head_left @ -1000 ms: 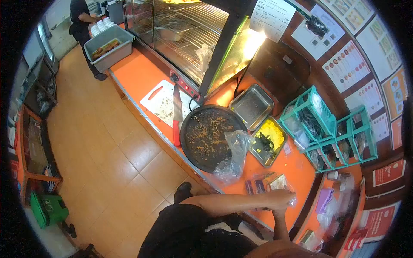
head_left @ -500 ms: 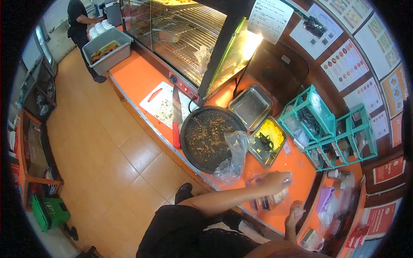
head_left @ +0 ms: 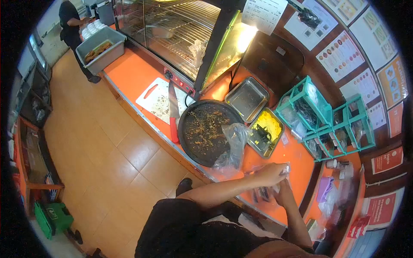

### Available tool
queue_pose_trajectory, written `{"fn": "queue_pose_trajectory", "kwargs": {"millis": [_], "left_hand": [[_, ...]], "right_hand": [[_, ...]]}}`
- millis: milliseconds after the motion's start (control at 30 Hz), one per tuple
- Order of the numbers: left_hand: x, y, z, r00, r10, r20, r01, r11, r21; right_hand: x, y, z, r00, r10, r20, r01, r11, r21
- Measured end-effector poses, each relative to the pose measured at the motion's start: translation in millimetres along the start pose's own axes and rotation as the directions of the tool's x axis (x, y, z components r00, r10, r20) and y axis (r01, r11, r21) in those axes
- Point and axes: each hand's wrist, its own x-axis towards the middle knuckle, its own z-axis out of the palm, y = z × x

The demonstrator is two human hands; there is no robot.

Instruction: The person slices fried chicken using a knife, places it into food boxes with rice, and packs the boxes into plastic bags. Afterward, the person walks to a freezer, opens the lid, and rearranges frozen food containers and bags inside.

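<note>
My left hand (head_left: pixel 272 173) is closed on the gathered top of a clear plastic bag (head_left: pixel 261 196), with small dark and pale packets showing through it. Just below, my right hand (head_left: pixel 282 193) pinches the side of the same bag; its fingertips are partly blurred. Left of the hands, a crumpled clear bag (head_left: pixel 237 144) lies over the edge of a round dark pan (head_left: pixel 204 133) scattered with brown crumbs. Behind them is a metal tray with yellow food (head_left: pixel 269 124) and dark tongs. Beside it sits a second metal tray (head_left: pixel 247 99).
A red-handled knife (head_left: pixel 173 112) rests on a white cutting board (head_left: pixel 157 99) near the counter edge. Behind stands a glass heated cabinet (head_left: pixel 172 38). Teal baskets (head_left: pixel 314 116) are at the right. A grey tub (head_left: pixel 101 49) and another person (head_left: pixel 71 26) are at the far left.
My left hand has risen slightly with the plastic. My right hand moved away from the left, then came back to the bag. The whole view has shifted slightly.
</note>
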Motion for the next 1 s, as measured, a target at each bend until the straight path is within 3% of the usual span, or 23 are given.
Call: {"fn": "queue_pose_trajectory", "kwargs": {"millis": [33,100,200,267,300,367,433,500,533,567,600,633,667,700,767,800,833,867,1000], "left_hand": [[0,5,-8,1.000,0.003,-0.005,-0.003,1.000,0.000],[-4,12,-21,0.984,-0.136,0.116,0.142,0.989,-0.048],[-7,3,-19,0.995,-0.077,0.070,0.081,0.995,-0.056],[-7,4,-24,0.991,-0.087,0.101,0.093,0.994,-0.055],[-9,8,-24,0.986,-0.099,0.132,0.107,0.993,-0.054],[-10,-7,-12,0.994,-0.028,0.102,0.030,0.999,-0.026],[-10,-5,-12,0.996,0.043,0.074,-0.044,0.999,0.011],[-13,-1,-18,0.996,-0.004,0.084,0.005,1.000,-0.008],[-14,13,-31,0.997,-0.004,0.081,0.004,1.000,-0.002],[-16,27,-45,0.979,-0.144,0.143,0.146,0.989,-0.006],[-21,36,-57,0.937,-0.282,0.205,0.289,0.957,-0.003],[-29,37,-61,0.935,-0.288,0.204,0.294,0.956,0.005],[-39,38,-64,0.987,-0.146,-0.073,0.150,0.987,0.053],[-48,38,-70,0.943,0.035,-0.330,0.014,0.989,0.144],[-68,46,-83,0.964,-0.018,-0.266,0.040,0.996,0.078],[-78,53,-80,0.966,-0.127,-0.225,0.073,0.969,-0.236],[-87,59,-78,0.963,-0.223,-0.152,0.112,0.844,-0.525],[-87,64,-73,0.988,-0.092,-0.121,0.014,0.847,-0.532],[-60,87,-53,0.990,-0.028,-0.137,-0.075,0.720,-0.689]], "right_hand": [[4,0,1,0.999,-0.052,0.009,0.053,0.992,-0.113],[6,6,2,0.997,-0.026,0.068,0.035,0.992,-0.122],[6,37,22,0.994,0.083,-0.070,-0.098,0.962,-0.254],[8,56,25,0.990,0.138,0.043,-0.138,0.990,0.000],[7,52,20,0.989,0.143,0.045,-0.143,0.990,-0.009],[16,35,10,0.982,0.172,0.083,-0.132,0.927,-0.351],[12,34,12,0.984,0.174,0.019,-0.158,0.928,-0.337],[3,35,9,0.983,0.178,-0.042,-0.182,0.933,-0.310],[-2,34,1,0.968,0.245,0.056,-0.234,0.961,-0.149],[-3,32,-8,0.944,0.287,0.165,-0.293,0.956,0.013],[-10,27,-25,0.946,0.280,0.167,-0.286,0.958,0.018],[-23,19,-48,0.930,0.233,0.284,-0.289,0.941,0.174],[-36,8,-71,0.907,0.165,0.387,-0.301,0.897,0.324],[-47,-7,-94,0.914,0.143,0.381,-0.304,0.863,0.404],[-60,-31,-127,0.923,0.112,0.369,-0.297,0.817,0.495],[-62,-41,-137,0.961,0.052,0.273,-0.204,0.799,0.566],[-61,-49,-145,0.985,-0.002,0.170,-0.107,0.772,0.627],[-54,-66,-147,0.991,-0.004,0.131,-0.080,0.768,0.635],[-2,-139,-123,0.996,-0.088,-0.030,0.085,0.741,0.666]]}}
